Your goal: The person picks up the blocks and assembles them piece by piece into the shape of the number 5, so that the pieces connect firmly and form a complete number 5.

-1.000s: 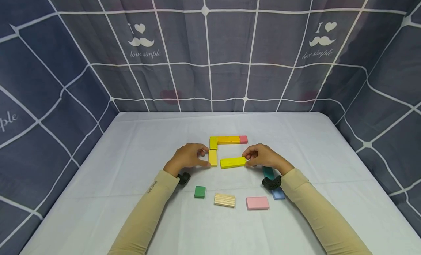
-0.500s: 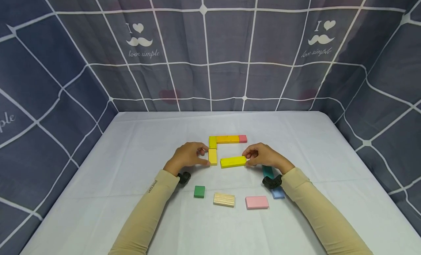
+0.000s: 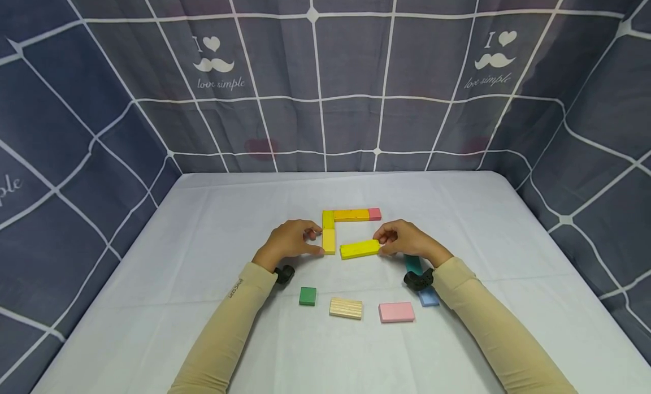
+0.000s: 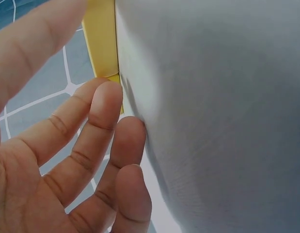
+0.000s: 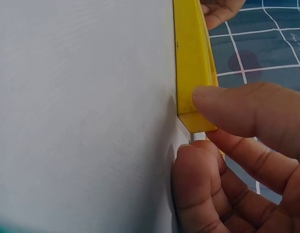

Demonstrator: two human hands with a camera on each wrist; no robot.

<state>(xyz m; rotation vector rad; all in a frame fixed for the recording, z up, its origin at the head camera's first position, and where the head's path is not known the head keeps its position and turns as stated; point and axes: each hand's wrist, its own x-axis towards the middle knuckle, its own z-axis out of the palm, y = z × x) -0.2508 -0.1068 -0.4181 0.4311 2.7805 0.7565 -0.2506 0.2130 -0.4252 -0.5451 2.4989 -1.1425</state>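
In the head view, my right hand (image 3: 409,239) pinches the right end of a long bright yellow block (image 3: 359,249), lying slightly slanted close over the cloth. The right wrist view shows my thumb (image 5: 237,104) against that block's side. My left hand (image 3: 290,238) is beside a short yellow block (image 3: 329,242), thumb and index fingertips spread along its left side. In the left wrist view the fingers (image 4: 106,104) are loosely bent. The short block joins another yellow block (image 3: 328,219), an orange-yellow bar (image 3: 351,215) and a red block (image 3: 374,214) in an L-shaped line.
Nearer the front of the white-covered table (image 3: 244,337) lie a green square block (image 3: 307,296), a ridged wooden block (image 3: 346,308) and a pink block (image 3: 396,312). A teal block (image 3: 413,264) and a blue block (image 3: 429,297) sit partly under my right wrist. Patterned cloth (image 3: 351,83) hangs behind.
The long yellow block has tilted slightly, its right end shifting a little away from me with my right hand. The left hand stays at the short yellow block.
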